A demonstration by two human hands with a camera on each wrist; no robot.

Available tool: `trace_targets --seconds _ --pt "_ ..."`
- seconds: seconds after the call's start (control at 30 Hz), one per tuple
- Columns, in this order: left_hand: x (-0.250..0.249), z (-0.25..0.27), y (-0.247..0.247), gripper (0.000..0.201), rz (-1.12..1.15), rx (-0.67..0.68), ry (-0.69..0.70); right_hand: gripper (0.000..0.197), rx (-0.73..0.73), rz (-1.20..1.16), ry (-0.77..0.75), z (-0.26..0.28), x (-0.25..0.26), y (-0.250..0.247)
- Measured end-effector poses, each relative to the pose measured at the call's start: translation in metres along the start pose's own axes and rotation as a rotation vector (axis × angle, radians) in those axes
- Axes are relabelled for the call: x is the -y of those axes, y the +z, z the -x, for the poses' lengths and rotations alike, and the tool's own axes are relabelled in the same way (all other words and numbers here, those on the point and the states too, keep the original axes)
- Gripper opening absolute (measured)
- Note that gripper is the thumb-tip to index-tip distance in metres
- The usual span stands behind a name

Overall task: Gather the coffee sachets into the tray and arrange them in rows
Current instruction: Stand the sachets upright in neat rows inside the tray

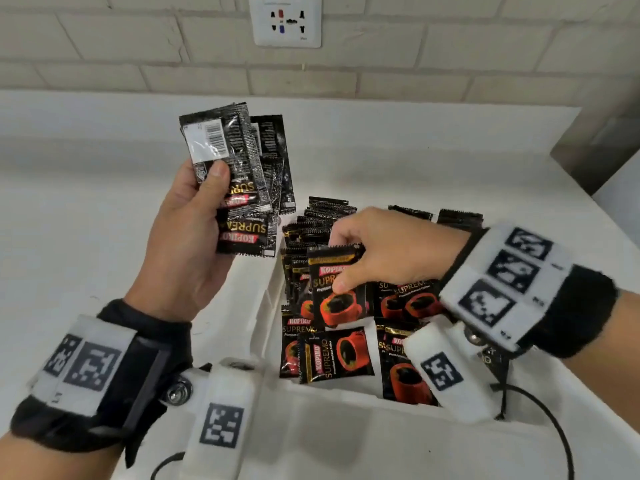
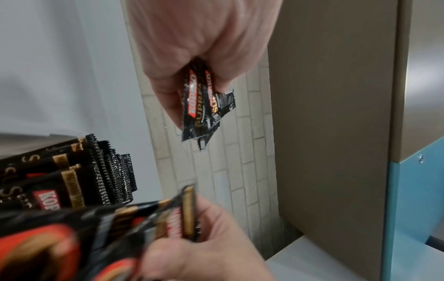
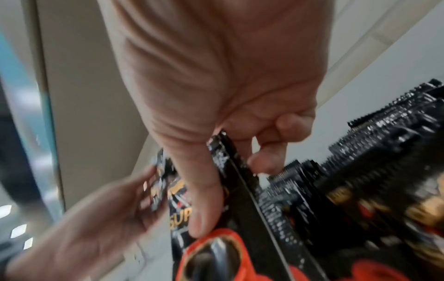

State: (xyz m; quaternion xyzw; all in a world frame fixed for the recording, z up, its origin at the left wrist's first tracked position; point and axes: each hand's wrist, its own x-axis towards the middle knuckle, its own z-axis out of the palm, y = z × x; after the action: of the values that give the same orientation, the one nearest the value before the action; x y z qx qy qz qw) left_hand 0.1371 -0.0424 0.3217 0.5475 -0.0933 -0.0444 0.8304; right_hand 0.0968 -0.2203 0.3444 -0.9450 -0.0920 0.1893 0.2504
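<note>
My left hand [image 1: 194, 216] grips a fanned bunch of black coffee sachets [image 1: 242, 174] raised above the counter, left of the tray; the same bunch [image 2: 204, 102] hangs from its fingers in the left wrist view. My right hand [image 1: 374, 251] pinches one sachet [image 1: 339, 289] with a red cup picture between thumb and fingers, over the white tray [image 1: 266, 306]. That sachet [image 3: 240, 182] shows edge-on under the thumb in the right wrist view. Several sachets [image 1: 405, 299] fill the tray, some standing in rows at the back, some lying flat in front.
The white counter [image 1: 86, 202] runs back to a brick-pattern wall with a socket plate [image 1: 285, 20]. A grey panel [image 1: 606, 140] stands at the right. A black cable [image 1: 554, 427] loops near the front right.
</note>
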Motion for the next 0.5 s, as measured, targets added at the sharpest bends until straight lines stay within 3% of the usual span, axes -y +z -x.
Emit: trace_targets --seconds 0.23,0.3,0.5 --pt "0.005 0.007 0.0 0.023 -0.044 0.053 -0.025 0.035 -0.057 0.334 0.022 -0.02 -0.006 0.029" --pt "0.007 0.01 -0.001 0.024 -0.04 0.064 -0.045 0.028 -0.081 0.426 -0.024 -0.022 -0.007 0.031" --pt "0.009 0.011 -0.003 0.023 -0.045 0.08 -0.098 0.056 -0.147 0.752 -0.079 -0.024 -0.012 0.037"
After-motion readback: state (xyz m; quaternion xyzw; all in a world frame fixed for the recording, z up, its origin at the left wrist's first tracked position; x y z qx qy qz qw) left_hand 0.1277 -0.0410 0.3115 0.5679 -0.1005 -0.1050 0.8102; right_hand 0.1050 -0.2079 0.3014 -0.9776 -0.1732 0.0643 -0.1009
